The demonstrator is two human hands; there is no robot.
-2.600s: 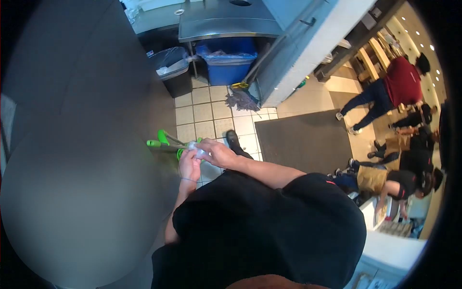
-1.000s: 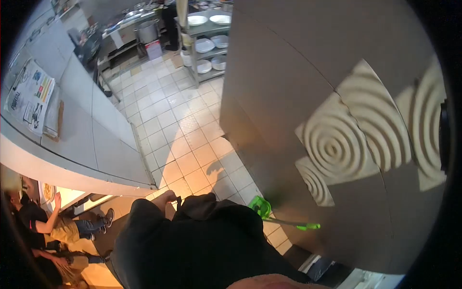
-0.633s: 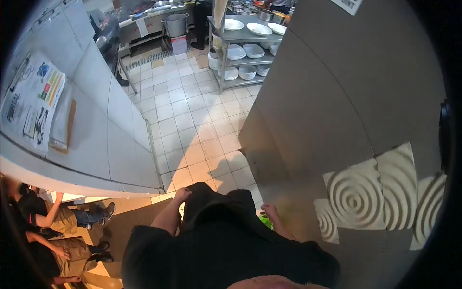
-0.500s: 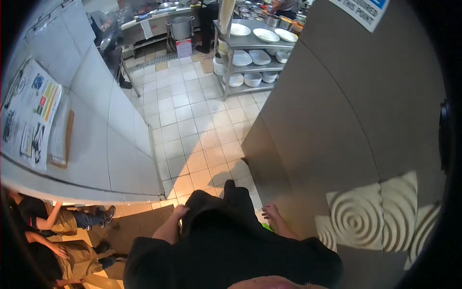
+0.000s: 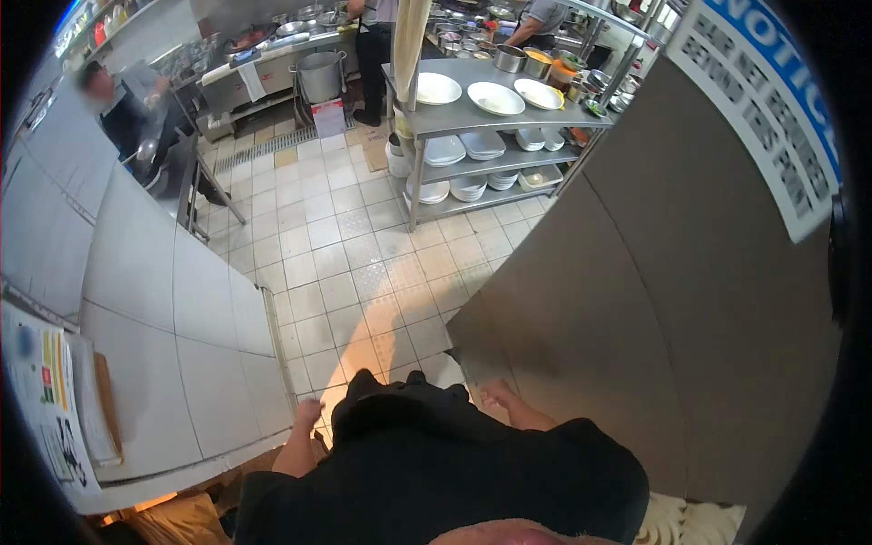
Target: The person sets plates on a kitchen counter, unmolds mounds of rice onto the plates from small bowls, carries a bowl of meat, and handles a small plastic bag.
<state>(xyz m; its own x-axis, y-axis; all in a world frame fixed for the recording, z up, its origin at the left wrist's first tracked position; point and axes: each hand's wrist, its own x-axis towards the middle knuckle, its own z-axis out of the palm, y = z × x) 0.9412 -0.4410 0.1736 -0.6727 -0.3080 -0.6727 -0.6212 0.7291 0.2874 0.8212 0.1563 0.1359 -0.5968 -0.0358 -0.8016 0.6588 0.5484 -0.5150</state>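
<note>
My left hand hangs low beside my dark clothing, near the lower end of the tiled wall. Its fingers look curled in, and I see nothing in them. On the other side, my right hand is held out a little from my body, close to the brown-grey panel. The right fingers are loosely bent and partly apart, with no object visible in them. Neither hand appears to touch anything. Below me, the light tiled floor runs forward through the opening.
A metal shelf unit with white plates and stacked bowls stands ahead. A large pot is farther back. Several people work in the kitchen, one person at a left table. A notice hangs right; papers hang left.
I have moved forward into the opening; the shelf unit and notice appear nearer. The people seated at lower left have mostly left view. My right hand's fingers look more bent than before.
</note>
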